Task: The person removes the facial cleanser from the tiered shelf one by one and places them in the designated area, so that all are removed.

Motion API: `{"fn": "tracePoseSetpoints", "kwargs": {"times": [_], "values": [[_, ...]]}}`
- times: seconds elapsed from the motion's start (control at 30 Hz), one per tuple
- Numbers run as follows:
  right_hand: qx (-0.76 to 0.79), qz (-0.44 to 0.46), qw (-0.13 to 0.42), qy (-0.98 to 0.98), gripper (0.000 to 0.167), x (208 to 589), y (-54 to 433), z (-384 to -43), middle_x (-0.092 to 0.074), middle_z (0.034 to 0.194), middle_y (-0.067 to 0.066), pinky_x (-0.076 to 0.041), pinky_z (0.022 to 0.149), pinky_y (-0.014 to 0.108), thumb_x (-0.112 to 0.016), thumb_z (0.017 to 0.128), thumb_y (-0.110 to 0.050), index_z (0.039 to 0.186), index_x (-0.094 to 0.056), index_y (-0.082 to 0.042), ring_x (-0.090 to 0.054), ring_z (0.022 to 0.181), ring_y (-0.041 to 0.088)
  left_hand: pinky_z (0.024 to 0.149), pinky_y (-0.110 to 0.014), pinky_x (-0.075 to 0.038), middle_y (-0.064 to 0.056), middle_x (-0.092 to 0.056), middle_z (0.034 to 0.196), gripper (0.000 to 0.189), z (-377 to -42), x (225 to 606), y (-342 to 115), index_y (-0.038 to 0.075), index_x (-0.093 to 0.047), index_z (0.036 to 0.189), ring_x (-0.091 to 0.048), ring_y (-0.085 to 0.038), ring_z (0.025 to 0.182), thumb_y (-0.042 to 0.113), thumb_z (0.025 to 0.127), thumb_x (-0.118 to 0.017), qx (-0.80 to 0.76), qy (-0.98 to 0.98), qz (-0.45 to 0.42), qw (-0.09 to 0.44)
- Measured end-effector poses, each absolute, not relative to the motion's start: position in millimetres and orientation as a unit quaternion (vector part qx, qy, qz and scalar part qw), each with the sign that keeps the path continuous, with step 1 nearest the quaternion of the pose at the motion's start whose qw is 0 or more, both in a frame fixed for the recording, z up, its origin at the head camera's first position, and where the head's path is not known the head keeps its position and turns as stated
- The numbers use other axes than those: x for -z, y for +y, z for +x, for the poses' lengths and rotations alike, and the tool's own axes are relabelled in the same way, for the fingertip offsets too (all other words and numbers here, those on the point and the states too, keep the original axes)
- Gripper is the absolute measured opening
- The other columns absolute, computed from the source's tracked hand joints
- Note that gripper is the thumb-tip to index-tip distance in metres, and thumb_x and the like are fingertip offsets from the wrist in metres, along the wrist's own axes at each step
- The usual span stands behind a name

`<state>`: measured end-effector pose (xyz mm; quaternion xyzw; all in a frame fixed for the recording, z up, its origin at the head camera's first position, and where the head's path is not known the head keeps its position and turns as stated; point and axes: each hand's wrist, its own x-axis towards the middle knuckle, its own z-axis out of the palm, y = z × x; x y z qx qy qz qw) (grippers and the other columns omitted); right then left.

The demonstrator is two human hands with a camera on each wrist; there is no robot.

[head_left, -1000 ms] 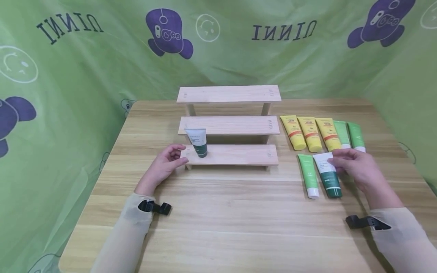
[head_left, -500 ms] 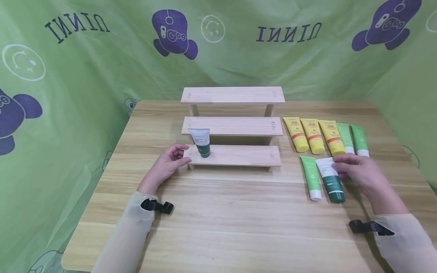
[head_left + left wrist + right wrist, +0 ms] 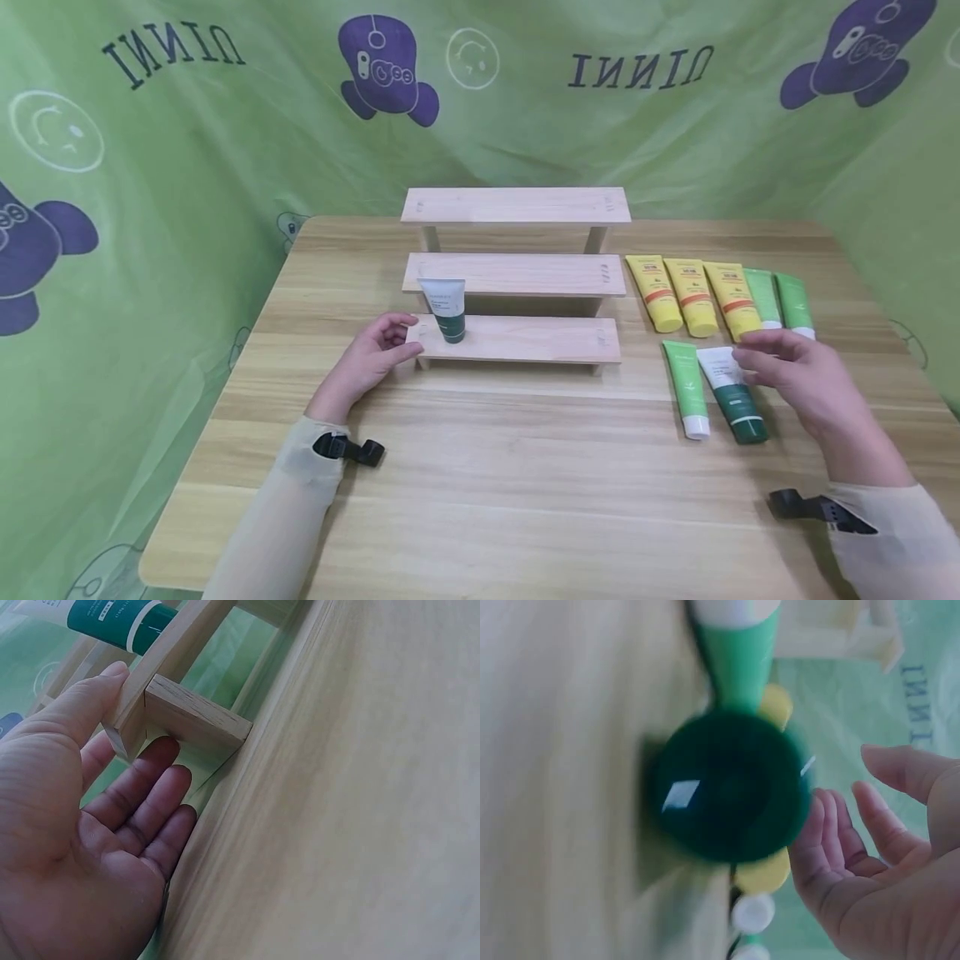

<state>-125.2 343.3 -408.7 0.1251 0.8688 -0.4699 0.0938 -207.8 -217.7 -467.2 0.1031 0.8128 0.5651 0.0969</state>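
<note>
In the head view my left hand [image 3: 365,360] is at the left end of the lowest board of a wooden step shelf [image 3: 525,340]. The left wrist view has its thumb on the board's edge and its index finger behind, pinching the corner; the other fingers lie loose. A white-and-dark-green squeeze tube [image 3: 447,313] stands cap down on that board. My right hand [image 3: 806,379] hovers at the white end of a larger white-and-dark-green tube [image 3: 738,408] lying on the table. In the right wrist view its thumb and fingers are spread apart; that tube's cap [image 3: 731,787] fills the foreground.
A light green tube [image 3: 686,387] lies left of the larger tube. Behind are three yellow tubes [image 3: 695,298] and two green tubes [image 3: 795,304], one partly hidden by my right hand. The shelf's middle board [image 3: 517,273] and top board [image 3: 517,205] rise before a green curtain [image 3: 517,125].
My right fingers have loosened from the larger tube's white end, and the tube has turned slightly, its cap swinging right. The left hand keeps its place on the shelf. The head view has shifted slightly.
</note>
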Motion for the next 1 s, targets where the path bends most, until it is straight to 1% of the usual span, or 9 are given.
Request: {"fn": "tracePoseSetpoints", "kwargs": {"times": [0.07, 0.2, 0.33, 0.43, 0.47, 0.57, 0.67, 0.8, 1.0], "values": [[0.480, 0.115, 0.066, 0.867, 0.051, 402, 332, -124, -0.058, 0.109, -0.008, -0.050, 0.074, 0.019, -0.066, 0.094, -0.039, 0.129, -0.052, -0.004, -0.063, 0.088, 0.007, 0.079, -0.029, -0.046, -0.013, -0.063, 0.102, 0.046, -208, 467, -218, 0.007, -0.055, 0.128, -0.056, -0.024, 0.093, 0.016, 0.088, -0.076, -0.567, 0.811, 0.103, 0.100], [0.513, 0.076, -0.005, 0.855, 0.037, 390, 305, -125, -0.063, 0.102, -0.005, -0.052, 0.074, 0.018, -0.068, 0.094, -0.025, 0.122, -0.057, -0.003, -0.063, 0.085, 0.011, 0.078, -0.029, -0.046, -0.015, -0.062, 0.103, 0.046, -208, 465, -218, 0.003, -0.053, 0.129, -0.055, -0.025, 0.093, 0.011, 0.089, -0.074, -0.566, 0.812, 0.102, 0.102], [0.553, 0.035, -0.043, 0.831, 0.029, 379, 273, -128, -0.065, 0.100, -0.003, -0.052, 0.074, 0.017, -0.069, 0.093, -0.014, 0.116, -0.061, 0.000, -0.064, 0.082, 0.011, 0.078, -0.028, -0.046, -0.015, -0.062, 0.102, 0.045, -201, 450, -215, 0.000, -0.053, 0.129, -0.055, -0.025, 0.093, 0.008, 0.089, -0.072, -0.565, 0.812, 0.104, 0.105], [0.598, -0.006, -0.050, 0.800, 0.025, 373, 250, -130, -0.065, 0.102, 0.002, -0.053, 0.073, 0.019, -0.069, 0.092, -0.006, 0.113, -0.062, 0.005, -0.064, 0.082, 0.013, 0.079, -0.027, -0.046, -0.014, -0.062, 0.100, 0.044, -195, 438, -211, -0.002, -0.053, 0.127, -0.056, -0.025, 0.093, 0.008, 0.089, -0.072, -0.568, 0.809, 0.109, 0.105], [0.607, -0.018, -0.050, 0.793, 0.023, 370, 243, -130, -0.065, 0.101, 0.003, -0.053, 0.073, 0.020, -0.069, 0.091, -0.006, 0.112, -0.063, 0.004, -0.064, 0.082, 0.013, 0.079, -0.027, -0.046, -0.014, -0.062, 0.100, 0.043, -194, 434, -210, -0.003, -0.053, 0.127, -0.056, -0.024, 0.093, 0.008, 0.089, -0.072, -0.569, 0.808, 0.110, 0.106], [0.638, -0.064, -0.047, 0.766, 0.021, 365, 221, -133, -0.065, 0.103, 0.008, -0.054, 0.074, 0.022, -0.067, 0.091, 0.002, 0.110, -0.063, 0.007, -0.064, 0.085, 0.015, 0.079, -0.027, -0.046, -0.015, -0.062, 0.099, 0.043, -195, 436, -211, -0.003, -0.053, 0.126, -0.056, -0.024, 0.093, 0.008, 0.089, -0.072, -0.571, 0.807, 0.109, 0.107], [0.628, -0.104, -0.047, 0.770, 0.019, 362, 201, -138, -0.066, 0.102, 0.009, -0.054, 0.075, 0.023, -0.067, 0.090, 0.003, 0.109, -0.064, 0.006, -0.064, 0.085, 0.015, 0.079, -0.028, -0.046, -0.015, -0.062, 0.100, 0.043, -201, 447, -214, -0.001, -0.054, 0.127, -0.056, -0.026, 0.093, 0.008, 0.089, -0.073, -0.573, 0.806, 0.105, 0.110], [0.616, -0.155, -0.049, 0.771, 0.018, 364, 174, -146, -0.065, 0.101, 0.016, -0.055, 0.074, 0.026, -0.068, 0.089, 0.004, 0.106, -0.065, 0.007, -0.065, 0.084, 0.017, 0.079, -0.029, -0.046, -0.014, -0.062, 0.102, 0.044, -207, 461, -217, 0.003, -0.055, 0.128, -0.055, -0.026, 0.094, 0.011, 0.089, -0.074, -0.574, 0.805, 0.101, 0.109], [0.628, -0.187, -0.021, 0.756, 0.016, 372, 137, -158, -0.064, 0.100, 0.021, -0.056, 0.074, 0.027, -0.071, 0.087, 0.003, 0.102, -0.066, 0.004, -0.065, 0.085, 0.016, 0.079, -0.031, -0.046, -0.012, -0.061, 0.103, 0.047, -207, 463, -219, 0.008, -0.056, 0.127, -0.056, -0.026, 0.094, 0.022, 0.087, -0.077, -0.571, 0.808, 0.100, 0.107]]}}
